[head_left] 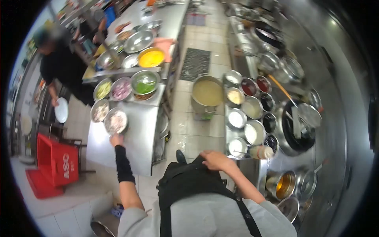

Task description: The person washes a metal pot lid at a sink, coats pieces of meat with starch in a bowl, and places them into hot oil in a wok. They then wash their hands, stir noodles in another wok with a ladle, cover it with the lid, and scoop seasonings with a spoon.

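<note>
My left hand (116, 140) is at the near rim of a metal bowl of pale, meat-like pieces (117, 121) on the steel table (138, 134); its fingers are closed at that rim. Beside this bowl are a bowl of pale pieces (100, 111), a bowl of chopped purple onion (121, 89) and a bowl of light green pieces (103, 90). A metal bowl with green leaves (145, 83) stands farther right. My right hand (215, 160) is at my waist, its fingers closed on the edge of my black apron (189, 177).
A large pot of liquid (207, 93) stands on the floor in the aisle. Seasoning containers (252, 107) and a wok (298, 130) line the right counter. At the left, another person (63, 63) holds a white plate (61, 110) near red plastic crates (59, 162).
</note>
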The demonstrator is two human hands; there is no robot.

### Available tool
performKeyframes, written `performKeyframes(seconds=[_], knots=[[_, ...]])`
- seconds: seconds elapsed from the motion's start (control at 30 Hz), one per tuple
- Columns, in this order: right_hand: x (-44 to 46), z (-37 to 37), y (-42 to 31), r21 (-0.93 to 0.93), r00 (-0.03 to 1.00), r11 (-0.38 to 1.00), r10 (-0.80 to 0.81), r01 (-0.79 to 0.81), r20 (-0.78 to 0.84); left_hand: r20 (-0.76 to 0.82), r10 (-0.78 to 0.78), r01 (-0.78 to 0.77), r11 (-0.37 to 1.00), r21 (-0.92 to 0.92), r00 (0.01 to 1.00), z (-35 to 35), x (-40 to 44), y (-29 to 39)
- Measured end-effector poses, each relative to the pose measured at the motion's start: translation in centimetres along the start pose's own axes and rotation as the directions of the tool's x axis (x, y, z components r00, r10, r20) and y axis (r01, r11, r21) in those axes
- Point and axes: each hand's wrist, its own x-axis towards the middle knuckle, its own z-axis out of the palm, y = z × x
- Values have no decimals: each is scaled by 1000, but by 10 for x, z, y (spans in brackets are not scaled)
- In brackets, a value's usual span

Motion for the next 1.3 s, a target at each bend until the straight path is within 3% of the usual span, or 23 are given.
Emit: performKeyframes(seconds=[0.03,0.07,0.13,0.17,0.23,0.3,0.33,0.43,0.47,0.57,0.63,0.77,0.87,0.9,1.0,1.13,1.3], knots=[[12,-19,1,104,999,994,-45,45,-9,-55,12,-13,1000,-19,998,8,-5,8],[26,-23,9,104,989,990,-78,92,-128,-106,29,-31,999,-13,994,16,-9,15],[53,-43,10,120,995,993,-1,14,-101,-189,49,-51,999,-5,981,26,-5,20],[70,-54,9,90,999,996,8,-4,-54,-238,103,-80,991,104,966,26,-7,22],[103,-79,13,36,997,997,61,-62,43,-248,54,-47,998,35,967,37,-30,44],[140,-102,22,75,998,996,-42,39,44,-143,84,-63,988,142,986,23,-42,55],[165,-116,26,92,994,991,-102,98,42,-49,4,7,975,223,999,26,-59,84],[220,-197,6,191,967,958,-183,216,-174,101,6,-36,953,301,995,79,-123,180],[237,-223,1,146,907,929,-285,341,-309,206,0,-55,963,263,979,103,-135,207],[292,-305,-29,81,611,742,-479,666,-630,222,7,-52,979,196,975,207,-157,257],[320,-347,-57,63,517,662,-520,747,-680,224,-34,-13,979,204,974,260,-158,274],[346,-396,-92,-2,387,510,-654,860,-650,357,127,-194,968,158,925,344,-133,256],[363,-405,-90,-90,487,639,-663,764,-569,464,96,-124,992,30,881,402,-117,245],[371,-405,-84,-207,503,669,-695,714,-514,461,97,-122,992,26,882,420,-114,242],[377,-427,-74,-247,553,766,-611,594,-566,524,46,-65,998,18,851,465,-98,243],[401,-466,-53,-135,561,815,-497,563,-662,590,18,-32,999,13,807,525,-72,243],[469,-511,-11,-194,672,864,-487,465,-558,601,-90,10,991,135,794,608,-36,229]])
